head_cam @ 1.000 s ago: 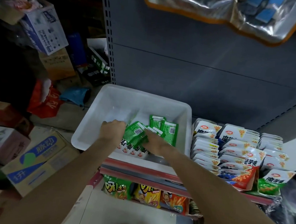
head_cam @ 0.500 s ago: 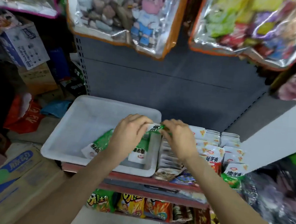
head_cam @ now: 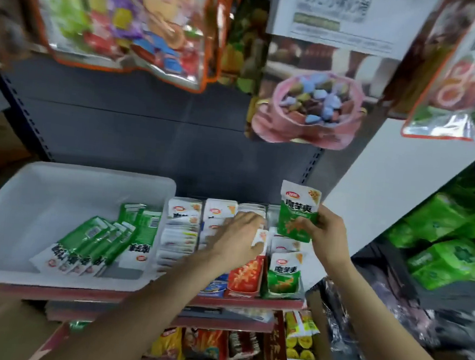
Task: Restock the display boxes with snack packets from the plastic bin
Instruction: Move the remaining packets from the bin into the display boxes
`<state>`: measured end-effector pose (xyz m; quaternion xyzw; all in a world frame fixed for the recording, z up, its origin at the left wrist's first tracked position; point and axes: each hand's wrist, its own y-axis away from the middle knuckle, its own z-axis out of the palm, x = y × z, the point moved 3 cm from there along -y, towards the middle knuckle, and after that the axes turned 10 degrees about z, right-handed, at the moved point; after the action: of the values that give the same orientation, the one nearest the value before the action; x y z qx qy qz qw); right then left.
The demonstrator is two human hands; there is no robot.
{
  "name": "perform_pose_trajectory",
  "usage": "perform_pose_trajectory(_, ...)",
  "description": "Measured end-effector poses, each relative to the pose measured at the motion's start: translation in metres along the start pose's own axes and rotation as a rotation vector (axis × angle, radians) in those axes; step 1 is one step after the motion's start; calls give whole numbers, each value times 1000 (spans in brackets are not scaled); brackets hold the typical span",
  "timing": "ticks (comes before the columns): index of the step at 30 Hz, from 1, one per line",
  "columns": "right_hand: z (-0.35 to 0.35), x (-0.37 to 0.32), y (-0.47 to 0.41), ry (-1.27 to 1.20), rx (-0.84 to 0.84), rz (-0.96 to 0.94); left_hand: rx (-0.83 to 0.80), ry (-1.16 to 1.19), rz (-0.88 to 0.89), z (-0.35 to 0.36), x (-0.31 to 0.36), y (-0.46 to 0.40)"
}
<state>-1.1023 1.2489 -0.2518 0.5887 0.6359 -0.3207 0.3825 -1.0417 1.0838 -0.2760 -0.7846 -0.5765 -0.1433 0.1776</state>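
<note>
Head view of a shop shelf (head_cam: 248,300), taken here as the landmark. A white plastic bin (head_cam: 56,179) sits on the shelf's left part; inside it, toward its right wall, lies a fanned row of green-and-white snack packets (head_cam: 99,246). Just right of the bin, rows of display boxes (head_cam: 242,279) stand packed with upright white-topped packets. The left hand (head_cam: 238,235) reaches over the middle boxes, palm down, fingers curled onto the packet tops; whether it pinches one packet cannot be told. The right hand (head_cam: 322,234), above the shelf's right end, pinches the lower edge of a single green packet (head_cam: 298,212), held upright over the rightmost green box (head_cam: 283,281). Clear hanging bags (head_cam: 135,22) of mixed sweets hang above the shelf, blurred. Below it, a lower tier carries orange and yellow packets (head_cam: 202,347).
</note>
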Motion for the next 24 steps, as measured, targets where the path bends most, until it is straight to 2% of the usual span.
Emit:
perform_pose_trajectory(3, -12, 13, -12, -74, -16, 28, -176, -127, 91, 24, 12, -20)
perform_pose_trajectory(7, -18, 25, -30, -132, -23, 48, -316, -199, 53, 44, 18, -34)
perform_pose_trajectory(11, -16, 25, -35, -195, -90, 23, -240, -213, 51, 47, 18, -36)
perform_pose_trajectory(17, -13, 18, -39, -301, -179, -9, -152, -5, 35, 35, 16, -34)
perform_pose_trajectory(24, -2, 30, -40, -99, -292, 31, -139, 29, 56, 32, 19, -31)
